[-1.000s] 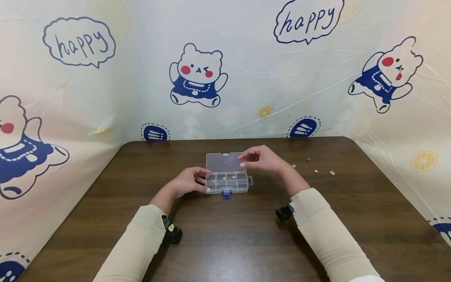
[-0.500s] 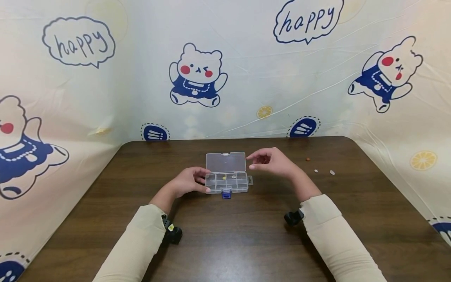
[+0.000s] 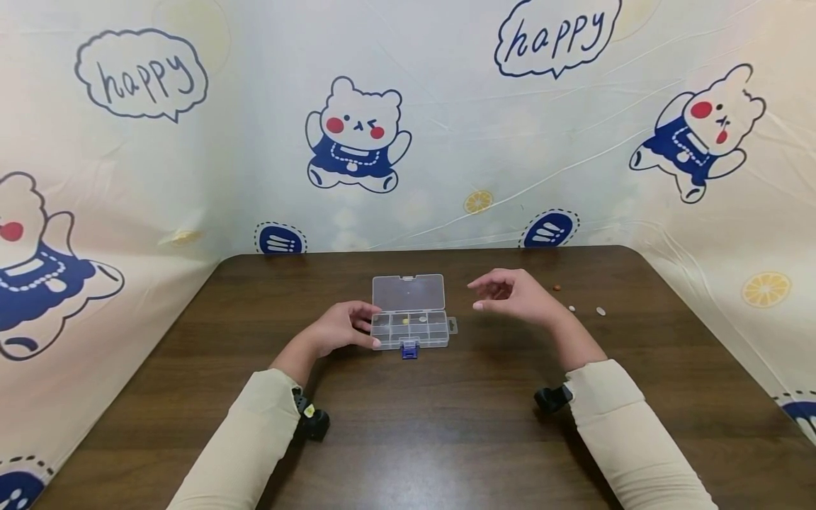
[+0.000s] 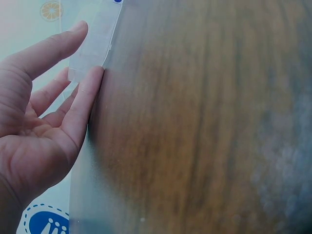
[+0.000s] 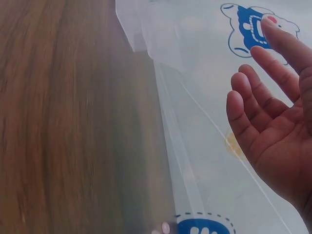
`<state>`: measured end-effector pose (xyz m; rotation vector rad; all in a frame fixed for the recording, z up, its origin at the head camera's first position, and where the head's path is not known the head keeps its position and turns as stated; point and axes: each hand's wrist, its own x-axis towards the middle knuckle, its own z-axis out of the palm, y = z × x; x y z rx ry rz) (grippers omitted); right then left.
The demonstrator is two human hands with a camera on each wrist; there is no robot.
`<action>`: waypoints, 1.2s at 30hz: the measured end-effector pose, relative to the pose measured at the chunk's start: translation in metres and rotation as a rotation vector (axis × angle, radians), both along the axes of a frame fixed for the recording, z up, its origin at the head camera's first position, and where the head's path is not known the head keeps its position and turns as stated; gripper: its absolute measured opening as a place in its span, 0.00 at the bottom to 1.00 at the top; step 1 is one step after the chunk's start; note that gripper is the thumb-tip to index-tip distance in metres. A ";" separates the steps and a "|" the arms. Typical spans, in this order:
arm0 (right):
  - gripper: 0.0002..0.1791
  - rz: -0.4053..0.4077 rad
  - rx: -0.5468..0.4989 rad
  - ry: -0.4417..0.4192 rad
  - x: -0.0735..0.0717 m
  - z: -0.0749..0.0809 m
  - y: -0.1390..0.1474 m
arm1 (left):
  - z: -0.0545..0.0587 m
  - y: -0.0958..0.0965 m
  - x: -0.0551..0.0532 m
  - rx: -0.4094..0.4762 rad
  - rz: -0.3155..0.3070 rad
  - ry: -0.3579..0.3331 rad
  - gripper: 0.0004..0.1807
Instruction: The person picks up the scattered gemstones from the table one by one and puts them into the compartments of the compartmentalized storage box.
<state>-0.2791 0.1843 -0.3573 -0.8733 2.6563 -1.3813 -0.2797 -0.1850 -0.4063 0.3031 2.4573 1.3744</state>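
Observation:
A clear plastic compartment box [image 3: 382,338] lies on the table with its lid [image 3: 408,293] raised at the back and a blue latch [image 3: 409,351] in front. My left hand [image 3: 339,329] holds the box's left end between thumb and fingers. A yellow piece [image 3: 406,321] and a whitish piece [image 3: 423,319] sit in the back row of compartments. To the right of the box, above the table, hovers my right hand [image 3: 519,297]. Its fingers are loosely bent, and the right wrist view shows nothing in the palm [image 5: 278,141].
On the brown wooden table [image 3: 408,439], a small orange-brown piece [image 3: 557,287] and two pale oval pieces lie past my right hand, the larger pale piece [image 3: 601,312] farthest right. A printed cloth [image 3: 446,156] hangs behind the table.
My right hand has moved rightward, away from the box lid. A pale piece seen a second ago near that wrist is now out of sight. The left hand stays at the box.

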 end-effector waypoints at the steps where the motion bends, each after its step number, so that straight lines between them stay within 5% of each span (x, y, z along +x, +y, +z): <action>1: 0.17 -0.004 -0.002 -0.004 0.000 0.000 0.002 | 0.000 0.000 0.000 0.000 0.000 0.000 0.37; 36: 0.24 -0.109 0.020 -0.161 0.000 -0.024 0.075 | -0.001 0.000 0.000 0.004 -0.001 -0.003 0.37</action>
